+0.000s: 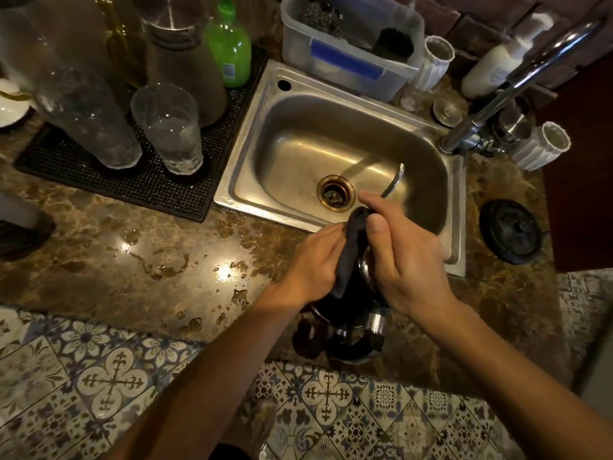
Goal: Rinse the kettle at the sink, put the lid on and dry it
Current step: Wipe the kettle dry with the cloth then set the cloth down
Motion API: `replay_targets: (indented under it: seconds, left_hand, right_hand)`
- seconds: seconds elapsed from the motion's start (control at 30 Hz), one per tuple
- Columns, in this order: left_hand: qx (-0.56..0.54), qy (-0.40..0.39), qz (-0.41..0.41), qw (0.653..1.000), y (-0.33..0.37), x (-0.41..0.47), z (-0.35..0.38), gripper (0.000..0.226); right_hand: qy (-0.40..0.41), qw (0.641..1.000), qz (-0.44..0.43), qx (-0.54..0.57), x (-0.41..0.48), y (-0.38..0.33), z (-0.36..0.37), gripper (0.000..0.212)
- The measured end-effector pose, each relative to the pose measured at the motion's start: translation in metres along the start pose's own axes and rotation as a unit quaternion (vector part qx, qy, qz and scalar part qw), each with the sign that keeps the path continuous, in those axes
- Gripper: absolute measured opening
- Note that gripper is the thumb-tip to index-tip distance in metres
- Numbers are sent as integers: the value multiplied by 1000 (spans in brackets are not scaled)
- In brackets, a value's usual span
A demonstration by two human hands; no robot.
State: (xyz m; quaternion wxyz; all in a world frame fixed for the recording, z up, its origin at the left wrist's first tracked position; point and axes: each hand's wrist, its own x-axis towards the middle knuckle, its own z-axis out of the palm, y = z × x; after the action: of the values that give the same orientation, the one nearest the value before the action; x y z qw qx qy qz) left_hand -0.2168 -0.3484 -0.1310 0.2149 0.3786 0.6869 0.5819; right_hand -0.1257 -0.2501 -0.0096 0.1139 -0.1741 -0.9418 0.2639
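A steel gooseneck kettle [371, 330] with a black handle is held at the counter's front edge, just before the sink [252, 154]. Its thin curved spout [394, 180] reaches out over the basin. My left hand [315, 260] grips a dark cloth [351, 247] pressed against the kettle's top. My right hand [401, 250] clasps the kettle near the base of the spout, thumb on the cloth. The hands and cloth hide the kettle's top, so I cannot tell whether a lid sits on it. A black round lid-like disc [510, 230] lies on the counter right of the sink.
A chrome faucet [517, 81] arches over the sink's right side. A black mat [139, 180] at left holds glasses [169, 127], bottles and a green spray bottle [229, 44]. A plastic tub [348, 51] stands behind the sink. Water puddles [166, 260] dot the marble counter.
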Motion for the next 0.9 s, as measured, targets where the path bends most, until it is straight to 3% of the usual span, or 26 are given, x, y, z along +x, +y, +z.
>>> replay_targets:
  seconds: [0.13,0.3,0.37,0.47,0.57,0.77,0.9]
  left_hand:
    - [-86,-16,-105,991,11,18,-5,27]
    - [-63,-25,-230,971,17,55,-11,34]
    - [-124,-11,-297,947,21,61,-15,39]
    - [-279,26,-377,883,29,60,-31,43]
    - [-321,18,-385,865,48,57,-49,54]
    - [-377,-33,-345,859,108,65,-68,43]
    - [-392,-76,-306,864,159,72,-48,40]
  right_hand:
    - [-9,1000,20,8,1,-2,0,47]
    - [-28,999,31,-11,3,-6,-4,44]
    - [-44,998,34,-21,5,-7,-7,44]
    - [-50,997,58,-18,6,-7,-8,47]
    - [-46,996,76,14,6,-8,-12,55]
    - [63,977,121,165,11,-6,-49,53]
    - [45,965,96,239,20,1,-105,60]
